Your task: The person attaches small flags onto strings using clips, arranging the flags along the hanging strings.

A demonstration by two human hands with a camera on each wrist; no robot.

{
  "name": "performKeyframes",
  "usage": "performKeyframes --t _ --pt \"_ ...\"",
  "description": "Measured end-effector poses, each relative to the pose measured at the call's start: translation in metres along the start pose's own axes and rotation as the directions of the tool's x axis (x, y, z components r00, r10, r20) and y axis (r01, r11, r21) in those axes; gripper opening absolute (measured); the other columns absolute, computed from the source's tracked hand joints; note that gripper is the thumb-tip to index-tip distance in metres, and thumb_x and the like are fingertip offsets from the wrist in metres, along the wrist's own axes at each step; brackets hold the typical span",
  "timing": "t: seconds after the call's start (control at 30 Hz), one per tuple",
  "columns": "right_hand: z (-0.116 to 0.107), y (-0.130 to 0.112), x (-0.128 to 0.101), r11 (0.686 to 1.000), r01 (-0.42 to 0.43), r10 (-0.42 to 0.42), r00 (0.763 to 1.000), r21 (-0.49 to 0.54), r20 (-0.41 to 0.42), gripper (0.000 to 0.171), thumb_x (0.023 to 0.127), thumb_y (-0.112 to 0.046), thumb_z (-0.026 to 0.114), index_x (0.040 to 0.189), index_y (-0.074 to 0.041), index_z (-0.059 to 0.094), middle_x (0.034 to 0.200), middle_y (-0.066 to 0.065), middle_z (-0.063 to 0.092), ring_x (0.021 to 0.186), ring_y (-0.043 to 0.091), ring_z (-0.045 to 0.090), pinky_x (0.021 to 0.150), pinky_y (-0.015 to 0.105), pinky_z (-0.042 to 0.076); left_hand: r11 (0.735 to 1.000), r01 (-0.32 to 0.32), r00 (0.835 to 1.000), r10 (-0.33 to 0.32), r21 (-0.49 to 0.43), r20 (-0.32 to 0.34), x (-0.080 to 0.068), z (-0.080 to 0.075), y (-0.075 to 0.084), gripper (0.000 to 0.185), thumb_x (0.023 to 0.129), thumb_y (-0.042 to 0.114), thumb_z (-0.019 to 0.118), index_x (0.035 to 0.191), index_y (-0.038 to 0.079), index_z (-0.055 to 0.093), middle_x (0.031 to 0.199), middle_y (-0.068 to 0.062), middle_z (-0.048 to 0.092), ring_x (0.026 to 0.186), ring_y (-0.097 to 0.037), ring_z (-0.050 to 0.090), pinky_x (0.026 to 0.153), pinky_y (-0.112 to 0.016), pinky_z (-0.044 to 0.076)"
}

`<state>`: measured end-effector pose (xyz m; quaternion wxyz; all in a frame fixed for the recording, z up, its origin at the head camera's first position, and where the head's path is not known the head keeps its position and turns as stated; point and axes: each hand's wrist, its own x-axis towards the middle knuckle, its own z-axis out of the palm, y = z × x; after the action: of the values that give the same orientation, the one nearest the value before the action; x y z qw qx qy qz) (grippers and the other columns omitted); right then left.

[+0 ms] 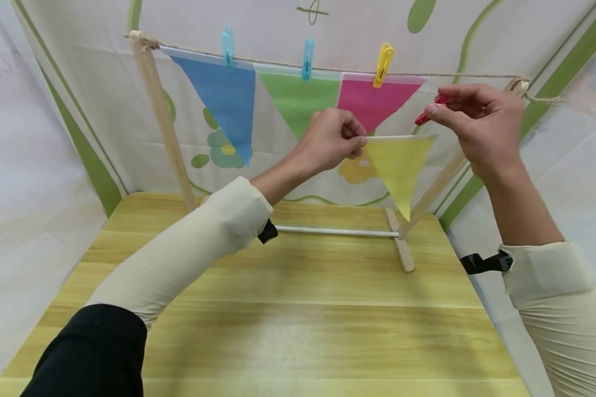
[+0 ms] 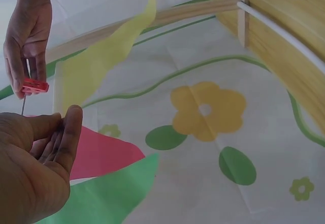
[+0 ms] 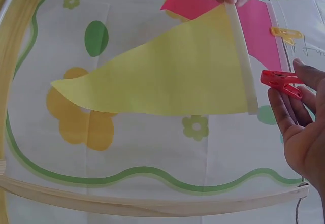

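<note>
My left hand (image 1: pixel 330 135) pinches the upper left corner of a yellow triangular pennant (image 1: pixel 399 168), which hangs point down below the string. In my right hand (image 1: pixel 491 124) a red clothespin (image 1: pixel 431 110) is pinched between thumb and fingers, beside the pennant's free corner. The right wrist view shows that clothespin (image 3: pixel 282 83) just off the white top edge of the pennant (image 3: pixel 172 66). Along the twine (image 1: pixel 457 74) hang a blue pennant (image 1: pixel 228 96), a green pennant (image 1: pixel 300 99) and a pink pennant (image 1: pixel 372 99). Two blue clothespins (image 1: pixel 308 59) and a yellow clothespin (image 1: pixel 384 65) hold them there.
Wooden posts (image 1: pixel 161 121) at left and right carry the twine. A white rod (image 1: pixel 338 231) runs low between them, with a wooden foot (image 1: pixel 402 248) at its right end on the wooden table (image 1: pixel 298 331). Behind hangs a printed cloth (image 1: pixel 288 16) with flowers.
</note>
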<state>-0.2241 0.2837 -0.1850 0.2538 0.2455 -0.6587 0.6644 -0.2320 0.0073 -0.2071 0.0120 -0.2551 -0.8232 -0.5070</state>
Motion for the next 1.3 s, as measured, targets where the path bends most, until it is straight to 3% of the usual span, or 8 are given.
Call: performKeyframes --t 0.3,0.5,0.6,0.97,1.3 --pt "0.001 -0.018 0.008 0.999 0.051 -0.051 0.998 -0.02 -0.035 0.033 0.086 0.014 0.089 0.116 0.022 0.077 0.097 0.009 0.084 0.082 0.015 0.077 0.082 0.017 0.067 0.999 -0.025 0.999 0.026 0.038 -0.025 0.015 0.006 0.027 0.013 0.109 0.012 0.076 0.114 0.0 0.081 0.106 -0.011 0.084 0.087 -0.017 0.082 0.081 -0.021 0.068" --pt "0.001 -0.024 0.017 0.98 0.178 -0.183 0.982 -0.085 -0.049 0.028 0.088 0.014 0.089 0.113 0.021 0.078 0.095 0.01 0.084 0.081 0.015 0.079 0.083 0.019 0.068 0.997 -0.074 0.996 0.075 0.036 -0.044 0.022 0.011 0.044 0.014 0.11 0.011 0.075 0.113 -0.001 0.081 0.106 -0.013 0.085 0.084 -0.017 0.081 0.079 -0.018 0.066" --pt "0.0 -0.026 0.02 0.973 0.199 -0.207 0.976 -0.115 -0.063 0.028 0.087 0.012 0.09 0.112 0.02 0.079 0.095 0.009 0.085 0.081 0.014 0.079 0.084 0.018 0.067 0.996 -0.08 0.995 0.082 0.044 -0.053 0.027 0.013 0.048 0.014 0.111 0.011 0.074 0.113 0.0 0.081 0.105 -0.011 0.084 0.083 -0.016 0.079 0.079 -0.017 0.066" --pt "-0.01 -0.033 0.029 0.995 0.079 -0.088 0.983 -0.067 -0.163 0.036 0.086 0.007 0.094 0.117 0.018 0.079 0.098 0.01 0.081 0.084 0.016 0.077 0.085 0.016 0.067 0.995 -0.083 0.991 0.088 0.059 -0.097 0.036 0.011 0.049 0.013 0.111 0.011 0.073 0.112 0.0 0.08 0.106 -0.012 0.084 0.081 -0.015 0.077 0.079 -0.017 0.065" --pt "-0.02 -0.04 0.039 0.989 0.038 -0.073 0.968 -0.146 -0.239 0.024 0.093 -0.004 0.09 0.116 0.001 0.085 0.106 0.009 0.078 0.091 0.015 0.075 0.089 0.014 0.065 0.998 -0.058 0.996 0.059 0.011 -0.06 0.049 0.019 0.069 0.012 0.113 0.011 0.068 0.117 0.001 0.074 0.112 -0.009 0.082 0.086 -0.016 0.077 0.079 -0.016 0.065"
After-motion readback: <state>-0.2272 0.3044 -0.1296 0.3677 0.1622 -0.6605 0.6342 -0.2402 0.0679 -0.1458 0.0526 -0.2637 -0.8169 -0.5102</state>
